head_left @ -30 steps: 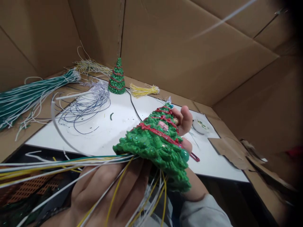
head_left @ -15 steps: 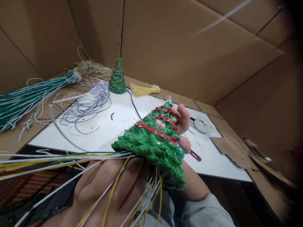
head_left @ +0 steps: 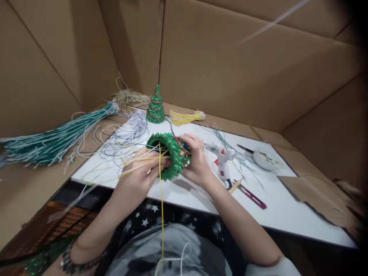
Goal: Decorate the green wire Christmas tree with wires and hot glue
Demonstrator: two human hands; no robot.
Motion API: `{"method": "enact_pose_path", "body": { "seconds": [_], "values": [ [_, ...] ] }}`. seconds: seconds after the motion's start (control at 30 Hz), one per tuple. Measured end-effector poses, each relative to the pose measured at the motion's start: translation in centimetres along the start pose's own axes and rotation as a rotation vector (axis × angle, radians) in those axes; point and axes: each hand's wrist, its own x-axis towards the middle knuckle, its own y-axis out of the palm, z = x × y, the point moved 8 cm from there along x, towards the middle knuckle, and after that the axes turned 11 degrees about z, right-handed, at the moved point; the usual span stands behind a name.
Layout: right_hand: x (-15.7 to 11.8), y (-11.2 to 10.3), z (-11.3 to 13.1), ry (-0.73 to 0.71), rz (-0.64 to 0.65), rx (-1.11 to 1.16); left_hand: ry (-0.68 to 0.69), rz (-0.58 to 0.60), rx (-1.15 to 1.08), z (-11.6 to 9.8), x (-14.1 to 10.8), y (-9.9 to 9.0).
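A green toy Christmas tree (head_left: 169, 168) with red garland lies on its side, its hollow base turned towards me and to the left. My right hand (head_left: 198, 161) is closed round the tree from the right. Yellow, white and dark wires (head_left: 138, 153) come out of the hollow base. My left hand (head_left: 138, 174) is closed on some of these wires, its fingertips at and partly inside the opening, where they are hidden. One yellow wire (head_left: 161, 207) hangs down from the base towards my lap.
A second tree (head_left: 156, 107) stands upright at the back. Green-white wires (head_left: 63, 134) lie left, yellow wires (head_left: 186, 117) behind. To the right are a white glue gun (head_left: 222, 161), red-handled snips (head_left: 253, 197), a white bowl (head_left: 264, 161) and cardboard (head_left: 310, 203).
The tree has moved down and away from my face, and its base has turned into view. My view has drawn back, so the glue gun and both forearms now show.
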Motion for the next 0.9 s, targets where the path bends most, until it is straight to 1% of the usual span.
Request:
{"method": "enact_pose_path", "body": {
  "seconds": [0.07,0.13,0.2,0.23,0.4,0.53,0.67,0.77,0.9],
  "values": [
    [0.4,0.8,0.0,0.053,0.085,0.033,-0.098,0.068,-0.075,1.9,0.6,0.2],
    [0.5,1.9,-0.4,0.132,0.167,0.063,-0.217,0.192,-0.197,3.9,1.0,1.0],
    [0.4,2.8,-0.7,0.204,0.216,0.094,-0.279,0.284,-0.293,5.1,1.1,1.6],
    [0.4,3.2,-0.8,0.234,0.234,0.108,-0.288,0.307,-0.325,5.4,1.2,1.7],
    [0.1,4.5,-0.8,0.309,0.314,0.117,-0.31,0.348,-0.415,6.4,1.2,1.8],
    [0.1,4.8,-0.8,0.338,0.392,0.136,-0.352,0.368,-0.5,6.9,1.1,2.3],
    [0.1,4.9,-0.9,0.344,0.499,0.231,-0.401,0.389,-0.587,7.1,0.9,2.5],
    [0.2,4.7,-0.9,0.33,0.475,0.273,-0.399,0.412,-0.638,7.0,0.9,2.5],
    [0.2,4.7,-0.7,0.314,0.435,0.252,-0.387,0.4,-0.645,7.3,0.9,2.4]
  ]
}}
